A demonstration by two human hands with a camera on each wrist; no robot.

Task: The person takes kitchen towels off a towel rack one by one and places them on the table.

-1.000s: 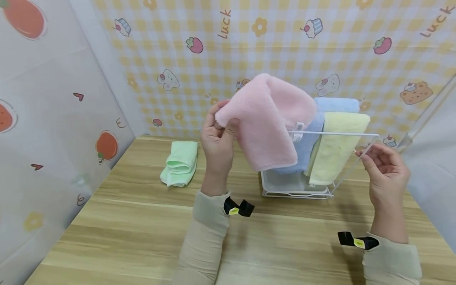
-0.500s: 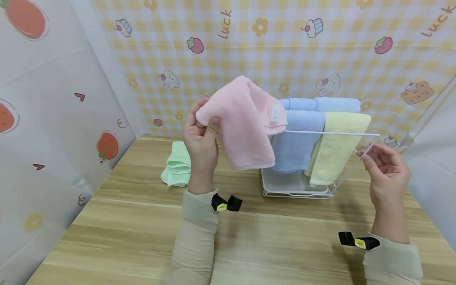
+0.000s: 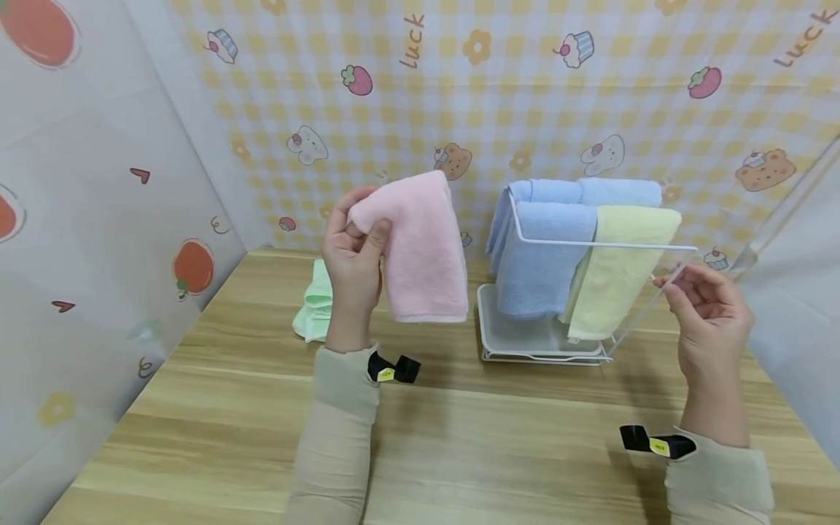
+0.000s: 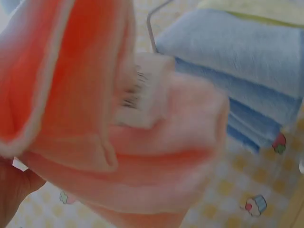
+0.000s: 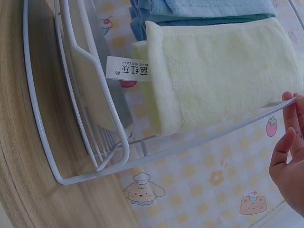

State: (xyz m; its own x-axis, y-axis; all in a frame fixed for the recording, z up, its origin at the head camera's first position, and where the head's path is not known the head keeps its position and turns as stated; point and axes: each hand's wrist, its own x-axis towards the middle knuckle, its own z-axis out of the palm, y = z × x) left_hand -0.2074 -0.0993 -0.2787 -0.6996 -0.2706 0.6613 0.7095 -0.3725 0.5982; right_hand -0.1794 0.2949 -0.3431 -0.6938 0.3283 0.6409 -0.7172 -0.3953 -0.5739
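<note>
A folded pink towel (image 3: 425, 255) hangs from my left hand (image 3: 354, 266), pinched at its upper left corner between thumb and fingers. In the left wrist view the pink towel (image 4: 190, 109) looks blurred, with a white label (image 4: 142, 92) showing. My right hand (image 3: 715, 321) pinches the right upright of a white wire rack (image 3: 610, 245). Over the rack's bars hang blue towels (image 3: 547, 262) and a pale yellow towel (image 3: 623, 270). The yellow towel (image 5: 218, 76) shows a printed tag (image 5: 128, 69) in the right wrist view.
A folded mint green towel (image 3: 316, 310) lies on the wooden table (image 3: 485, 452), partly hidden behind my left hand. The rack's base holds a shallow white tray (image 3: 518, 337). A yellow checked cloth (image 3: 394, 109) covers the wall behind.
My left hand has moved left with the pink towel, away from the rack, uncovering the blue towels and the rack's left side. The right hand has stayed on the rack.
</note>
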